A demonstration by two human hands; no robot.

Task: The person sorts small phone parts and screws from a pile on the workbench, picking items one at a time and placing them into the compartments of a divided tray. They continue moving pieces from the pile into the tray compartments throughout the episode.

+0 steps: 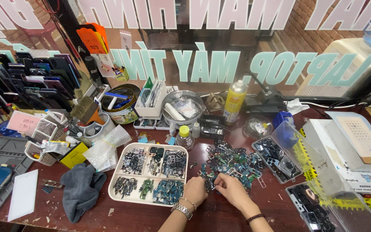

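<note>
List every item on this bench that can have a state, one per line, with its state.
Left hand: fingers curled at the edge of the parts pile.
Right hand: pinching small parts from the pile.
Parts pile: loose, spread on the table.
Divided tray: six compartments, all holding sorted parts.
Clear plastic box: lid open, filled with dark parts.
Spray can: upright, capped.
Small bottle: upright, yellow cap on.
Grey cloth: crumpled.

Your compartment tray (149, 172) sits before you on the table (237, 215), filled with small parts. Just right of it lies the loose parts pile (230, 163), where both your hands meet: left hand (195, 191) touching the tray's right edge, right hand (232, 189) beside it. A cloth (81, 189) lies left of the tray; a spray can (234, 101) stands behind the pile.
</note>
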